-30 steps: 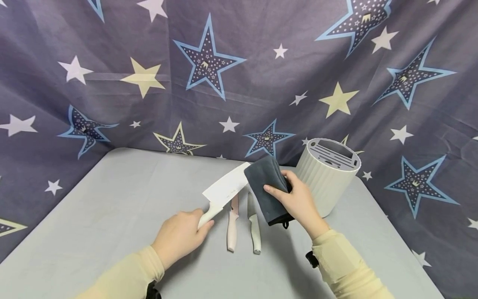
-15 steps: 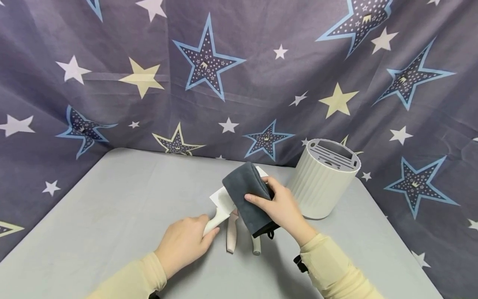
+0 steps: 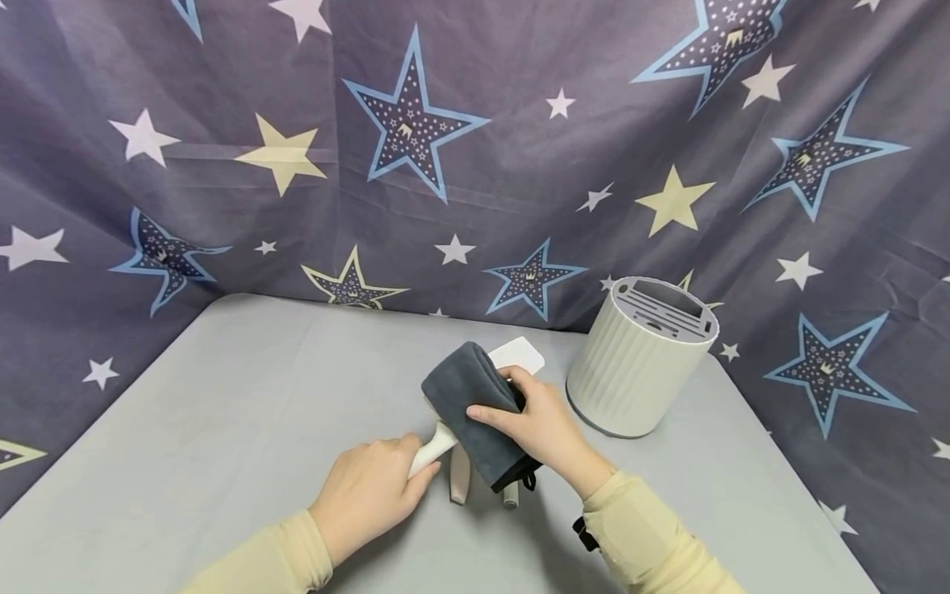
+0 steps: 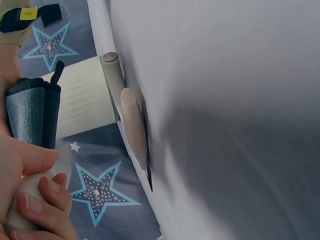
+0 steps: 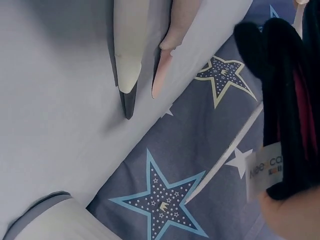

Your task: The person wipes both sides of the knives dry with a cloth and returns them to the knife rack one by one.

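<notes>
A person in cream sleeves [image 3: 638, 528] is gripping a white cleaver [image 3: 433, 450] by its smooth handle at the center of the frame, the left hand [image 3: 371, 491] curling round it. The right hand [image 3: 545, 425] is pinching a soft, folded charcoal cloth [image 3: 467, 404] over the blade, thumb on top, and the blade's pale, round-cornered end is jutting out toward the upper right. Just below center, a pink knife [image 3: 460, 477] and a pale green knife [image 3: 510, 495] are lying on the grey table [image 3: 223, 429]. At right, a ribbed cream knife block [image 3: 638, 371] is standing upright, its oval top displaying narrow slots, while star-printed fabric [image 3: 245, 214] is hanging behind.

The left wrist view is revealing fingertips [image 4: 33, 204] wrapping the handle's hidden side and a round metallic cap [image 4: 110, 57] finishing the green knife. The right wrist view is exposing what the head view is hiding: slim pink and dark blades, a crimson strip [image 5: 304, 115] inside the cloth's black folds, a printed white label [image 5: 265, 170] and the cleaver appearing nearly edge-on.
</notes>
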The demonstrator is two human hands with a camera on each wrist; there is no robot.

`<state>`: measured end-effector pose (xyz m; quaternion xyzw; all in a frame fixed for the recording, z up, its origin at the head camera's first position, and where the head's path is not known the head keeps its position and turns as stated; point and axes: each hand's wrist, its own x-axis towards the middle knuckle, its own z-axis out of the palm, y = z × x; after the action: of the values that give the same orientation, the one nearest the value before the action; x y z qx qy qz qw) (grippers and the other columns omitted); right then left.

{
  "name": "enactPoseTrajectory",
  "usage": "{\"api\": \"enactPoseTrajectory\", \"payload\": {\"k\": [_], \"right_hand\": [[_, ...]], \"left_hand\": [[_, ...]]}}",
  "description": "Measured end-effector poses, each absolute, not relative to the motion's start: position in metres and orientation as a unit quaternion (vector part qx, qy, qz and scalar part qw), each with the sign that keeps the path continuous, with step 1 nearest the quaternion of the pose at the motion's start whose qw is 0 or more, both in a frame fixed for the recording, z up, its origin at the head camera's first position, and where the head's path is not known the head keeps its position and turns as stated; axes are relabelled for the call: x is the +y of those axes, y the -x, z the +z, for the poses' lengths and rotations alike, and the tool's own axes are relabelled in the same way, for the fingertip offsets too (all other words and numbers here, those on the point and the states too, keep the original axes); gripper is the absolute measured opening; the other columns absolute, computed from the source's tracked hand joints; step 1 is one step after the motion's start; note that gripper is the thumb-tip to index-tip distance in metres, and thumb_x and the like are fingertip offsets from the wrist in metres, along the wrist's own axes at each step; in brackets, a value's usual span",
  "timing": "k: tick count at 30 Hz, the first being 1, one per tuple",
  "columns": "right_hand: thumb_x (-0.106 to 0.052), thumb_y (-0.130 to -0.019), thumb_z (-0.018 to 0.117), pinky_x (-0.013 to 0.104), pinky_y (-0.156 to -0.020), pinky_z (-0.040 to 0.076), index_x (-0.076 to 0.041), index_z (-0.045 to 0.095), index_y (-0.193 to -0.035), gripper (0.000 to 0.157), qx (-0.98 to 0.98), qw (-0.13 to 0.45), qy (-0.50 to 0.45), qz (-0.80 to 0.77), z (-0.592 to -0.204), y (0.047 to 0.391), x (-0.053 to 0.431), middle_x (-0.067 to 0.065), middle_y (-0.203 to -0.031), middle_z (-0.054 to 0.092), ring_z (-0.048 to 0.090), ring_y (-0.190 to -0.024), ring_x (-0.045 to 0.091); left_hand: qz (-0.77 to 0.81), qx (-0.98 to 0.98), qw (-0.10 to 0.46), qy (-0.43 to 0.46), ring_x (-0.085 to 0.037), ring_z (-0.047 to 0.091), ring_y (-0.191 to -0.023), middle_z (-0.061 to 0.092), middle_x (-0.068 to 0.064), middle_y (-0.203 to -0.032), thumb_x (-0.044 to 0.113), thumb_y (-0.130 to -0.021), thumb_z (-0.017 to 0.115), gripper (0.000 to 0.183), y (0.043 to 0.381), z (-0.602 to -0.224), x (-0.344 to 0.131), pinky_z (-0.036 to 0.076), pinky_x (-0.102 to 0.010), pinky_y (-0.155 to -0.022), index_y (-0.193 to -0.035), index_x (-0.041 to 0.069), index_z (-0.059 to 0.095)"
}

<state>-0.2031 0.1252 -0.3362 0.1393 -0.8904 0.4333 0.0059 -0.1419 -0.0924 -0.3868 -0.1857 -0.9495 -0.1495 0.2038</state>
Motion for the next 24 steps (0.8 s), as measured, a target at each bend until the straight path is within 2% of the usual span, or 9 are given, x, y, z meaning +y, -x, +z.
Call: {"api": "enactPoseTrajectory", "payload": {"k": [6, 18, 24], "right_hand": [[-0.038, -0.078, 0.083, 0.027, -0.06, 0.052, -0.019, 0.066, -0.116, 0.045, -0.902, 0.034, -0.157, 0.401, -0.3389, 0.2053, 0.1228, 0.002, -0.087, 0.071, 0.062, -0.067, 0.009], [-0.04, -0.079, 0.081, 0.026, -0.06, 0.051, -0.017, 0.066, -0.117, 0.047, -0.919, 0.054, -0.149, 0.362, -0.3416, 0.2084, 0.1222, 0.003, -0.09, 0.072, 0.061, -0.069, 0.009], [-0.042, -0.079, 0.081, 0.029, -0.065, 0.052, -0.017, 0.066, -0.119, 0.049, -0.928, 0.064, -0.132, 0.344, -0.3401, 0.2112, 0.1253, 0.006, -0.094, 0.072, 0.062, -0.075, 0.013]], "left_hand": [[-0.144, -0.947, 0.215, 0.193, -0.008, 0.037, -0.045, 0.041, 0.008, -0.053, 0.032, -0.085, 0.075, 0.033, 0.1404, -0.3881, -0.0934, 0.028, -0.027, -0.041, -0.071, 0.017, 0.049], [-0.147, -0.949, 0.205, 0.189, -0.008, 0.038, -0.045, 0.042, 0.008, -0.054, 0.033, -0.085, 0.075, 0.033, 0.141, -0.3913, -0.0935, 0.028, -0.028, -0.041, -0.071, 0.018, 0.049], [-0.153, -0.949, 0.2, 0.188, -0.009, 0.039, -0.045, 0.041, 0.008, -0.053, 0.033, -0.085, 0.075, 0.034, 0.1421, -0.3906, -0.0923, 0.028, -0.028, -0.041, -0.07, 0.018, 0.049]]}}
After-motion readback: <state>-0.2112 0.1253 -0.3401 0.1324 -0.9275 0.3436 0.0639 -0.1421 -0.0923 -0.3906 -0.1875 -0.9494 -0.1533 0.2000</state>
